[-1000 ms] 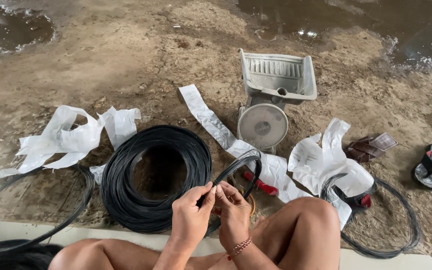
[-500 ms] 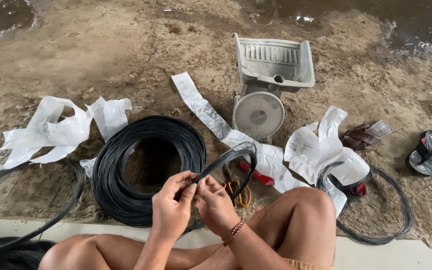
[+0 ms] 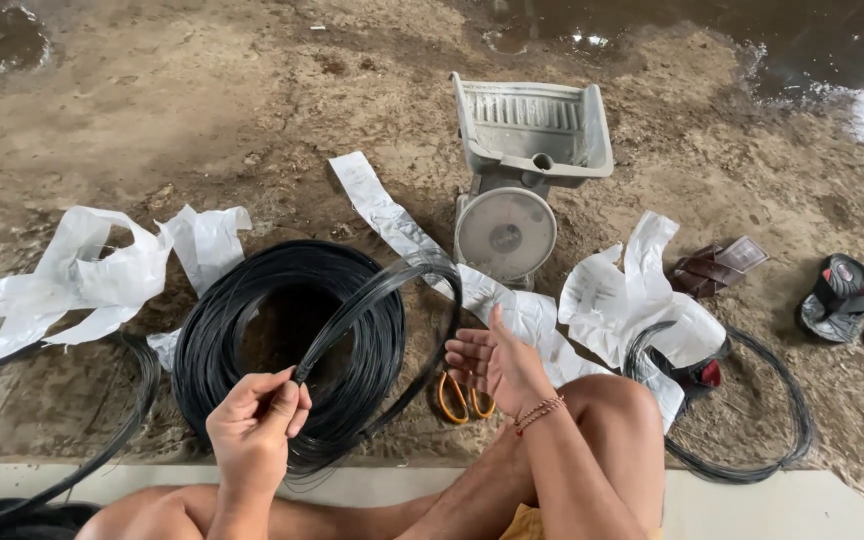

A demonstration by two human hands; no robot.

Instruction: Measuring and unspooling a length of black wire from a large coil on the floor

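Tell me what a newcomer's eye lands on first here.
The big coil of black wire lies on the dirt at centre-left, and the left hand pinches a loop of strands lifted from it. The right hand is open, just above orange-handled scissors. Behind stands a grey dial scale amid torn white plastic wrapping.

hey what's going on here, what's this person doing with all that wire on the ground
A person sits on the dirt ground handling black wire. The left hand pinches a bundle of strands pulled up from the big black coil, and the strands arc over toward the right hand, which is open, palm up, and does not grip them. Orange-handled scissors lie by the right hand. Around them are torn white plastic wrapping, a grey dial scale, a smaller wire loop on the right and sandals.
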